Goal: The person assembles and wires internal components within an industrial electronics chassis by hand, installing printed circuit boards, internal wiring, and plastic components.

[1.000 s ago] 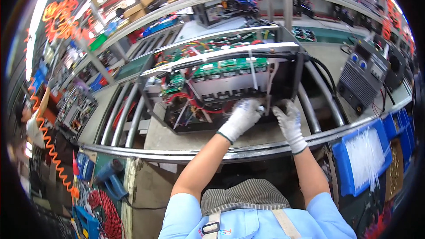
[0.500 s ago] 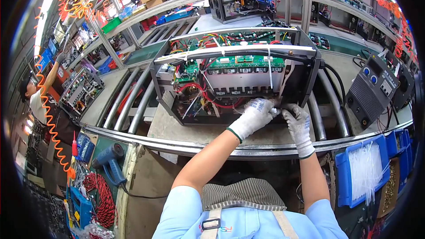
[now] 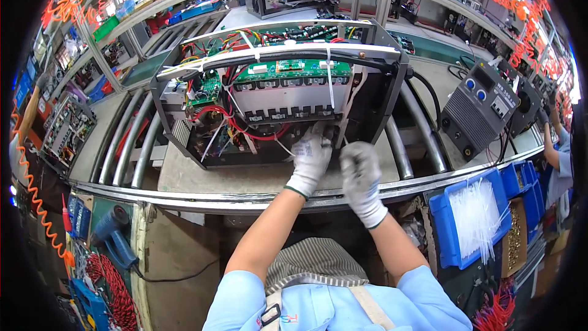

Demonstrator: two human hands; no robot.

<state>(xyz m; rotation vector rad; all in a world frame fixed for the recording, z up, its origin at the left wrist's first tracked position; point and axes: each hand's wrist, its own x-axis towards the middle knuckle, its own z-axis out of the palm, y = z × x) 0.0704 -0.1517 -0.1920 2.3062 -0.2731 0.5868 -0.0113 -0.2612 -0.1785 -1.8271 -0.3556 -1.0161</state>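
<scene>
Your left hand (image 3: 312,156), in a grey knit glove, rests against the lower edge of the open black metal chassis packed with green circuit boards and red wires (image 3: 269,98), fingers together. Your right hand (image 3: 360,168), at three o'clock of it and almost touching, curls loosely; its grip I cannot tell. The chassis sits on the steel roller conveyor (image 3: 122,147). A blue plastic bin of white cable ties (image 3: 474,220) lies at four o'clock.

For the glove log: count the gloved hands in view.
2. The left hand reaches into the open machine chassis; the right hand is beside it at the front edge. Others may be hidden.
</scene>
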